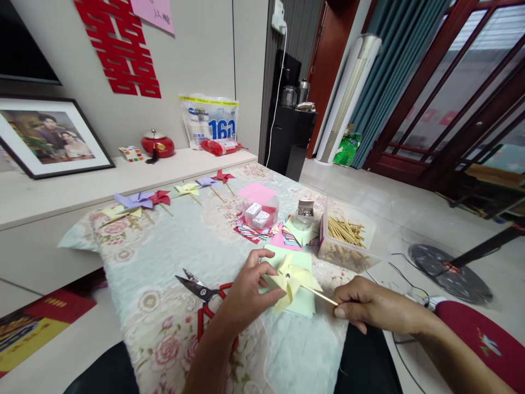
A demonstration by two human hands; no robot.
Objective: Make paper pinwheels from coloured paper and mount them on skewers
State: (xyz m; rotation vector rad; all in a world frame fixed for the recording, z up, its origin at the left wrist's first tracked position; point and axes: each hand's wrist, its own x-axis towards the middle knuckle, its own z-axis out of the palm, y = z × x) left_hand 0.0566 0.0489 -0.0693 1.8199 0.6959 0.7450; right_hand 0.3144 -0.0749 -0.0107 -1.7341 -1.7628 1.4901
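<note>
A pale yellow paper pinwheel (292,278) on a thin wooden stick is held over the front of the table. My right hand (361,302) is closed around the lower end of its stick. At the pinwheel's left blade is my left hand (255,282), thumb and fingers curved but apart, near or touching the paper. Beneath the pinwheel lies a stack of light green paper squares (305,306). Red-handled pliers (207,295) rest with jaws open beside my left forearm, which partly covers their handles.
An open plastic box of wooden sticks (346,230) stands right of the paper. Behind are a small box of metal pins (305,209), a round clear container (260,213) with white boxes and patterned paper. Several finished pinwheels (133,201) lie along the table's far left edge.
</note>
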